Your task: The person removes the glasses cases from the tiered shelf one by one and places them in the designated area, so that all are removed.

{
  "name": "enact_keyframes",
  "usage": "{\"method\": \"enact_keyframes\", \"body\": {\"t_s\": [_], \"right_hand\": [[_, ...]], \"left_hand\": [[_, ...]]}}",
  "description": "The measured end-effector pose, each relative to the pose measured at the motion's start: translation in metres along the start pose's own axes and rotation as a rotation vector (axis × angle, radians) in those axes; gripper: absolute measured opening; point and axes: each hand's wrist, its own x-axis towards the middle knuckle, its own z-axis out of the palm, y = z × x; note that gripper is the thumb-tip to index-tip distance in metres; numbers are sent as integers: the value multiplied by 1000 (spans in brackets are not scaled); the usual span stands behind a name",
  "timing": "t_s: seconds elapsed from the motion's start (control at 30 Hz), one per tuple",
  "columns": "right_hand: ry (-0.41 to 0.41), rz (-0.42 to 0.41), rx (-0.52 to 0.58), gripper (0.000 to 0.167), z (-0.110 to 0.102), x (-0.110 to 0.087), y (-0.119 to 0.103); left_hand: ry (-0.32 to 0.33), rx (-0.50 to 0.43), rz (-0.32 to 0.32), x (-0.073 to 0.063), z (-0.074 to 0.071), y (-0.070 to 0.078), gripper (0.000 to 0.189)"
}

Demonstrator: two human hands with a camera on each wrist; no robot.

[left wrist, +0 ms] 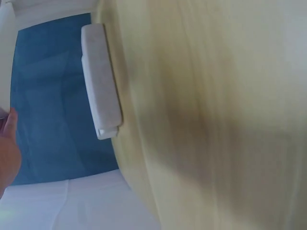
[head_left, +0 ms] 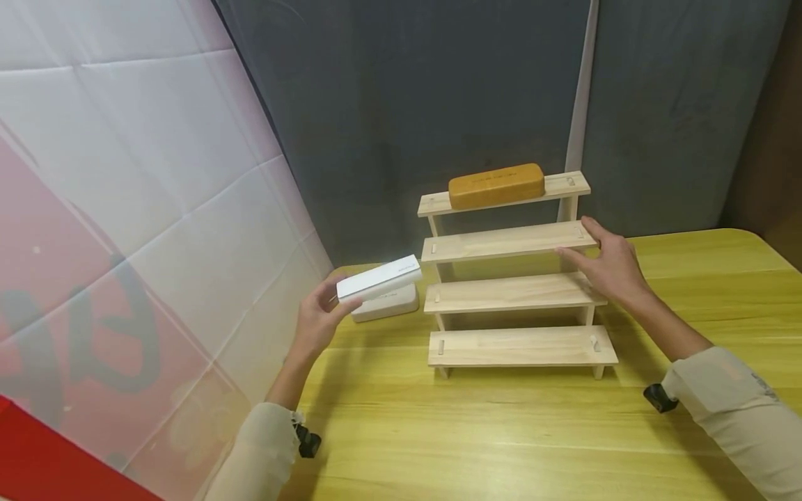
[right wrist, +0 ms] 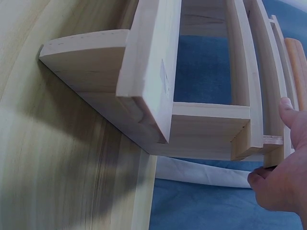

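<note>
My left hand [head_left: 316, 316] holds a slim white glasses case [head_left: 379, 277] by its left end, fingers behind and thumb along the lower front. The case tilts up to the right, left of a four-tier wooden stand [head_left: 507, 242]. Behind and below it, a pale grey glasses case [head_left: 388, 304] lies on the table; the left wrist view shows it whole. My right hand [head_left: 610, 268] grips the right end of the stand's second tier from the top, thumb and fingers at the board's edges. On the top tier rests an orange-brown glasses case [head_left: 498, 186].
The stand's legs rest on a yellow wood-grain table [head_left: 501, 431]. A dark grey cloth [head_left: 401, 104] hangs behind it. A white and pink printed sheet [head_left: 156, 174] slopes along the left, with a red piece [head_left: 50, 459] at the lower left corner.
</note>
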Motion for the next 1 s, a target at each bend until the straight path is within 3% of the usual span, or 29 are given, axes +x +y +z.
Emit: {"method": "enact_keyframes", "body": {"t_s": [0.33,1.0], "right_hand": [[3,1,3,90,0,1,0],[3,7,-1,90,0,-1,-1]], "left_hand": [[-7,12,-36,-9,1,-13,50],[-90,77,-117,-26,4,-39,55]]}}
